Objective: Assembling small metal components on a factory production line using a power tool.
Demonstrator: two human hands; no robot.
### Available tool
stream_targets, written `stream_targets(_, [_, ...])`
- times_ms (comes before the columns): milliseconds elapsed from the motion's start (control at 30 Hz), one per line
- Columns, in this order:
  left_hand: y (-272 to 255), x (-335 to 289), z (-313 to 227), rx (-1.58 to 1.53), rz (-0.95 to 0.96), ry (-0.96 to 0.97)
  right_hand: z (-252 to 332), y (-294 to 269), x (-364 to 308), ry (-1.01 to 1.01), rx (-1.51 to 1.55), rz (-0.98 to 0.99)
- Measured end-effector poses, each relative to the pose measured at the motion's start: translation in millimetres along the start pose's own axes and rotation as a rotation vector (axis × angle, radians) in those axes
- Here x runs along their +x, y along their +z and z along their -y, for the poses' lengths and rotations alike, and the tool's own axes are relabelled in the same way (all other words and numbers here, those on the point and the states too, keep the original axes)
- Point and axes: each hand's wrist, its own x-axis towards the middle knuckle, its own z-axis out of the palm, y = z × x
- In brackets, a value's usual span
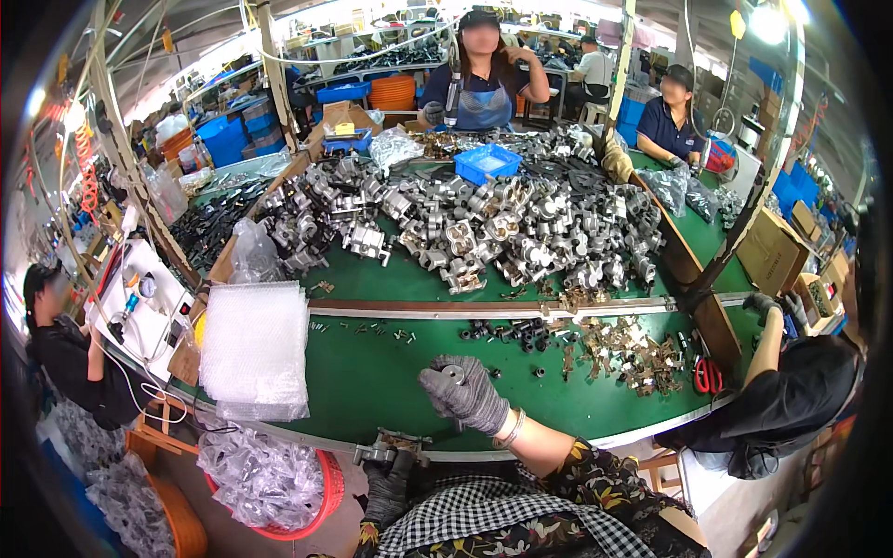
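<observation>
My left hand [386,488], in a dark grey glove, grips a cast metal caliper [402,441] at the near edge of the green bench. My right hand [465,392], gloved in lighter grey, is raised over the bench, its fingers closed round a small round metal piece [454,372] with a hollow centre. Right of that hand lie black rubber sleeves [530,333] and a heap of brass-coloured metal clips [633,353]. Beyond the dividing rail spreads a large pile of silver calipers [493,223].
Bubble-wrap sheets [253,344] are stacked at the left. A red basket [330,493] of plastic-wrapped parts stands below. Red-handled scissors [707,376] lie at the right. A blue tray [487,163] sits on the pile. Co-workers are opposite and on both sides.
</observation>
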Motion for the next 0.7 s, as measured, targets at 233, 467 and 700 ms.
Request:
stream_targets(233, [1.3,-3.1,-2.1,-0.102,-0.017,-0.133,10.3,1.9,1.6,0.25,0.138,-0.058])
stream_targets(467, [3.2,-11.3,-1.8,-0.042,0.014,-0.032,21.4,-2.6,2.5,0.146,0.051,-0.111])
stream_targets(700, [16.9,-22.5,-28.5,-0.162,0.0,-0.185,21.6,-8.3,3.0,0.281,0.176,-0.175])
